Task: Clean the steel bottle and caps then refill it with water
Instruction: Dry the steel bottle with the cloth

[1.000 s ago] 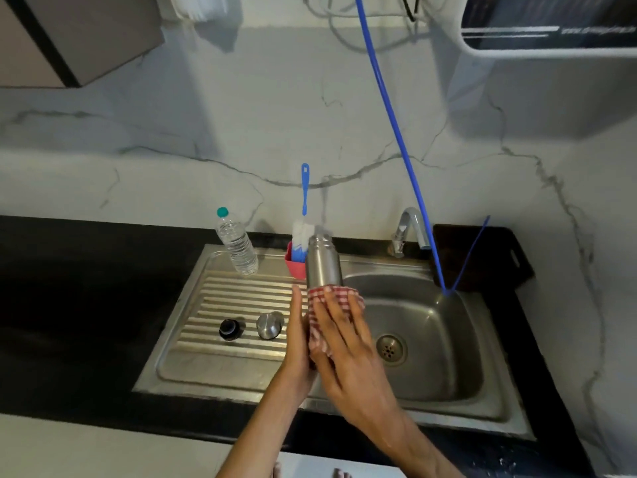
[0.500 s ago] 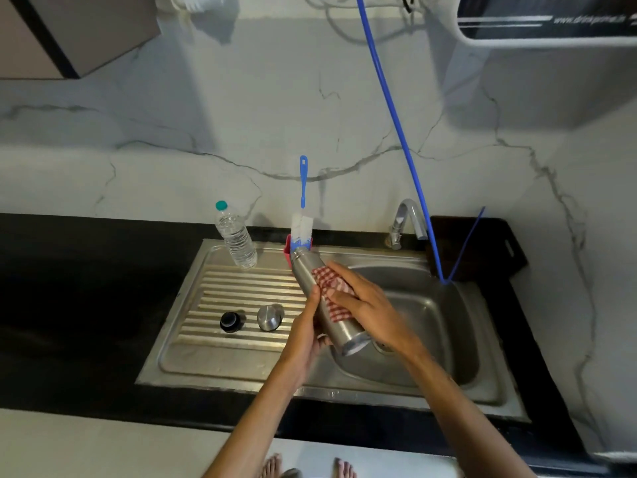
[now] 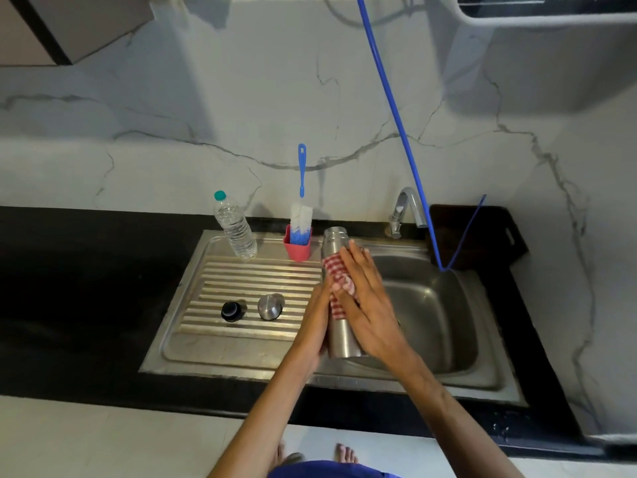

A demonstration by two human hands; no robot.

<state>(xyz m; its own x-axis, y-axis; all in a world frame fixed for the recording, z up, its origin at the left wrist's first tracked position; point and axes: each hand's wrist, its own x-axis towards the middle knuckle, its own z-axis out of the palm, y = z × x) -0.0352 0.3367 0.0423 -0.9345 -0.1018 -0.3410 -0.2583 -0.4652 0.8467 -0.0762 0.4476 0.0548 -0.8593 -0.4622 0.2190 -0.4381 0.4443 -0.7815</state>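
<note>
Steel bottle (image 3: 339,326) stands up over the sink (image 3: 448,339), hard and likely slippery; left hand (image 3: 315,326) holds its side; right hand (image 3: 365,305) presses a soft checked cloth (image 3: 336,270) flat on it; hold the middle.

Overall light: dim, flat indoor light with a cool grey cast.
Source: seemed to come from above; the marble wall (image 3: 275,98) was the brightest area.
Shadows: soft wide shadow sat under the cabinet (image 3: 69,25) and under the white appliance (image 3: 551,15) at top right; the bottle brush (image 3: 302,201) cast a thin shadow on the wall beside it.
Dark zones: the black countertop (image 3: 69,288) was nearly featureless, detail lost.
Glare: mild sheen showed on the sink (image 3: 241,277) drainboard ribs and on the steel bottle (image 3: 339,336); nothing blown out.
Blur: slight motion smear showed around the left hand (image 3: 315,326); the right hand (image 3: 368,305) was fairly crisp.
Distortion: wide-angle; the counter edge bowed and the corners stretched.
Sharpness: soft overall, compression-like smoothing.
</note>
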